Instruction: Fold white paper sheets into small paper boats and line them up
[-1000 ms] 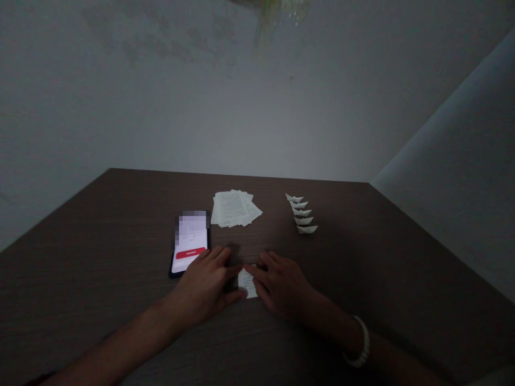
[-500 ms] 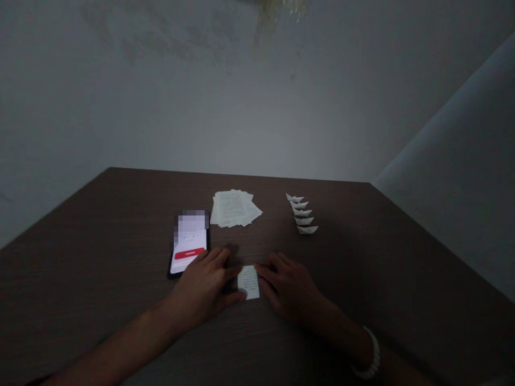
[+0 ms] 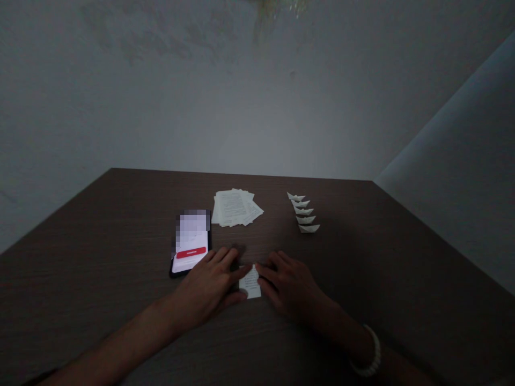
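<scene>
A small white piece of printed paper (image 3: 252, 284) lies flat on the table between my two hands. My left hand (image 3: 213, 281) holds its left side, index finger across the top edge and thumb at the lower left corner. From the right, my right hand (image 3: 287, 281) pinches the top right corner with its fingers drawn together. Both index fingertips nearly meet at the paper's upper edge. Part of the top edge is hidden under the fingers.
A phone (image 3: 191, 262) with a lit screen lies by my left hand. Beyond the hands are a fanned pile of printed paper sheets (image 3: 233, 208) and a row of several folded paper boats (image 3: 309, 229). The brown table (image 3: 132, 214) meets a grey wall (image 3: 241, 118).
My left index finger has slid right along the paper's top edge, toward the right fingertips. The right hand is almost unmoved, and the view has shifted slightly.
</scene>
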The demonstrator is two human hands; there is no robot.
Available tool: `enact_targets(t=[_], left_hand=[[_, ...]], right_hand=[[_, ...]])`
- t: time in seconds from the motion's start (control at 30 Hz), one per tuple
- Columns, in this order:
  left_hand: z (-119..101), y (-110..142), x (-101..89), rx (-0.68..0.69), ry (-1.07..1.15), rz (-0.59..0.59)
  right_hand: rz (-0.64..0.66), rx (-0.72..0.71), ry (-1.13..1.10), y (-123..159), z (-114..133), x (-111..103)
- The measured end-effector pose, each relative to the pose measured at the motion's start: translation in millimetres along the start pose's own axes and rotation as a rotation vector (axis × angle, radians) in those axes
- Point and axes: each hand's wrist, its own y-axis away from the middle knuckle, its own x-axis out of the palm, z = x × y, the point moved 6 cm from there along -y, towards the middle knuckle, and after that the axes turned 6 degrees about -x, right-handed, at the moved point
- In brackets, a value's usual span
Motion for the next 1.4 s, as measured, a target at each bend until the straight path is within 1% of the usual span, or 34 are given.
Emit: enact_targets(t=[0.1,0.3,0.4,0.5,0.63,0.77,0.9,0.97,1.07,1.17,1.23,1.3,1.4], left_hand=[[-2,-1,-1.0,0.001,-0.02,-0.007],[-2,-2,-6.1,-0.074,-0.016,0.009],[-1,-1,-6.6,-0.081,-0.001,0.01],[1,-1,-6.1,-0.091,0.012,0.014],[2,-1,-6.5,-0.1,0.023,0.033],[1,0,-9.1,-0.093,0.017,0.027],[-2,0,-11.7,-0.085,0.035,0.012],[-2,0,-12.1,-0.088,0.053,0.005],[1,-2,-10.7,-0.112,0.065,-0.012],[4,-2,-8.9,-0.119,0.098,-0.051],[7,-2,-6.7,-0.134,0.127,-0.061],[9,-2,-3.5,-0.156,0.15,-0.054],[11,-3,1.1,-0.17,0.184,-0.037]], right_hand=[[0.004,0.006,-0.001,1,-1,0],[-0.003,0.02,0.015,1,-1,0],[-0.003,0.012,0.019,1,-2,1],[0.011,-0.048,0.035,2,-1,0],[0.058,-0.191,0.041,6,6,-6],[0.099,-0.246,0.02,12,12,-14],[0.123,-0.308,-0.013,22,21,-15],[0.106,-0.289,-0.037,24,21,-14],[0.054,-0.187,-0.096,21,12,-13],[-0.035,-0.056,-0.142,8,-1,-14],[-0.066,0.016,-0.155,-3,-8,-14],[-0.062,0.023,-0.158,-11,-9,-12],[-0.071,0.022,-0.184,-17,-8,-8]])
